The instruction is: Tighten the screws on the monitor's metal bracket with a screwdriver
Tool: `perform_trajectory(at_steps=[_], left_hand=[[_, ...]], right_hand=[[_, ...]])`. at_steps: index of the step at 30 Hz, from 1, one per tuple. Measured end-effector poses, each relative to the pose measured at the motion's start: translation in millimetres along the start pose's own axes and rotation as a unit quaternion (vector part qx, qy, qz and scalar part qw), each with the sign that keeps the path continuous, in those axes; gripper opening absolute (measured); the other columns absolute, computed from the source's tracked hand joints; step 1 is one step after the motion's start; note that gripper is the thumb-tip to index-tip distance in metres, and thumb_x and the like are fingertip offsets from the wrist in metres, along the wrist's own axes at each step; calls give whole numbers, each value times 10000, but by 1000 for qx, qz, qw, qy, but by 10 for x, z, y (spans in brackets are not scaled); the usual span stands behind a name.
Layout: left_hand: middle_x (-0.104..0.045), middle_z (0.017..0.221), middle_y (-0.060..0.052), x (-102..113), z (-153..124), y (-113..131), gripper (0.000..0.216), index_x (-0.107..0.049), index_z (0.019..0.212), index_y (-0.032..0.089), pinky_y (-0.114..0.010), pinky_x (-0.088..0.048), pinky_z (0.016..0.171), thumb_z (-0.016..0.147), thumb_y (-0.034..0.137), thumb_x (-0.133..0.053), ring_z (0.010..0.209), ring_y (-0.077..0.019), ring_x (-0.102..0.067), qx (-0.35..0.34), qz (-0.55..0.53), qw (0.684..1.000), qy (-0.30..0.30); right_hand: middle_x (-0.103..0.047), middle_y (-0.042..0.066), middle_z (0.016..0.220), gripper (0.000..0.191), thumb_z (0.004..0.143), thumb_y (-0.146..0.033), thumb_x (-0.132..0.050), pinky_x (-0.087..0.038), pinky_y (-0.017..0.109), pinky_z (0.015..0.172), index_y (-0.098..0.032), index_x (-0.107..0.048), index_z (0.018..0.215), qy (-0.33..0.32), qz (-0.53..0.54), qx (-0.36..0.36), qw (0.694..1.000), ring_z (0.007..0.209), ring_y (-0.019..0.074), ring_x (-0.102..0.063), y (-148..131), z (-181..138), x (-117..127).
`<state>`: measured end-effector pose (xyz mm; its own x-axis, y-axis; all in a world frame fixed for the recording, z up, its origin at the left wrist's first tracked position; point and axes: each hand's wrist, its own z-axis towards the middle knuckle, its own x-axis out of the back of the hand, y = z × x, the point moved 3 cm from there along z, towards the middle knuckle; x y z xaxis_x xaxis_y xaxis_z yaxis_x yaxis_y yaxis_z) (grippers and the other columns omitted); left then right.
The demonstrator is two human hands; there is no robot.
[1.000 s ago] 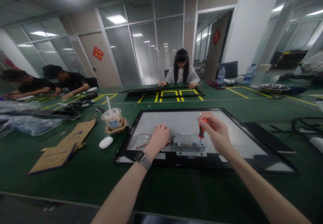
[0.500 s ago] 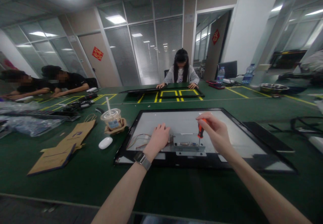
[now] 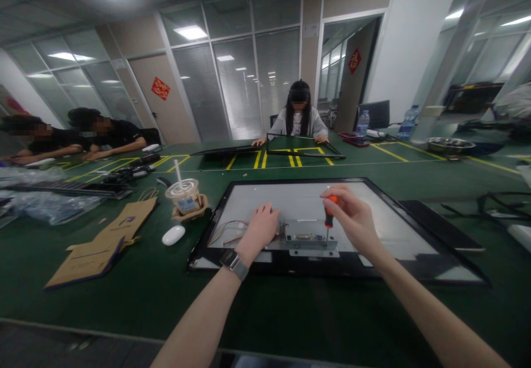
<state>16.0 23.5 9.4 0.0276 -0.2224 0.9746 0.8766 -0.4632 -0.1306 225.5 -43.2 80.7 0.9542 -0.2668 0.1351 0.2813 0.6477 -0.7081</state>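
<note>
While your right hand (image 3: pixel 353 214) grips the screwdriver (image 3: pixel 329 219) — nearly upright, tip down at the right end of the metal bracket (image 3: pixel 307 244), lower centre of frame — your left hand (image 3: pixel 264 226) lies beside its left end, hold unclear.

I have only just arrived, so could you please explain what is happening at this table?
The camera wearer's right hand grips an orange-and-black screwdriver, its tip down at the metal bracket on a panel. The left hand lies over the panel, beside the bracket. Across the table, a co-worker has a hand at a thin black frame.
</note>
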Motion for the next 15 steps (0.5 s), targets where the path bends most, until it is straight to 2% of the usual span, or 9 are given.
perform_trajectory(at_steps=[5, 9, 12, 15], left_hand=[[-546, 1202, -132, -18, 1, -5, 329, -568, 1231, 173, -378, -452, 907, 948, 150, -401, 1099, -265, -509, 1, -2, 1000, 2], [-551, 1201, -130, -2, -8, 3, 340, -570, 1235, 175, -376, -453, 909, 943, 136, -400, 1097, -263, -513, 2, 5, 1000, 3], [-552, 1204, -131, 5, -11, 10, 343, -571, 1234, 176, -378, -459, 905, 936, 130, -407, 1097, -265, -515, 2, 11, 1000, 2], [-554, 1196, -135, 0, -8, 12, 339, -573, 1232, 167, -390, -468, 897, 934, 137, -414, 1084, -273, -520, -3, 13, 1000, 4]], right_hand=[[-636, 40, 823, 214, 938, -352, -524, -500, 329, 638, -240, -677, 1038, -28, 35, -31, 999, 776, 194, -625, 48, -30, -22], [-668, 47, 823, 233, 965, -345, -463, -509, 338, 674, -219, -658, 980, -19, 58, -17, 998, 752, 184, -622, 38, -26, -36], [-694, 61, 860, 247, 970, -335, -448, -505, 360, 746, -212, -662, 956, -9, 38, -6, 999, 807, 196, -638, 18, -11, -31], [-696, 64, 859, 260, 978, -329, -431, -496, 364, 744, -208, -661, 973, -14, 18, -1, 1000, 799, 197, -640, 3, -8, -23]])
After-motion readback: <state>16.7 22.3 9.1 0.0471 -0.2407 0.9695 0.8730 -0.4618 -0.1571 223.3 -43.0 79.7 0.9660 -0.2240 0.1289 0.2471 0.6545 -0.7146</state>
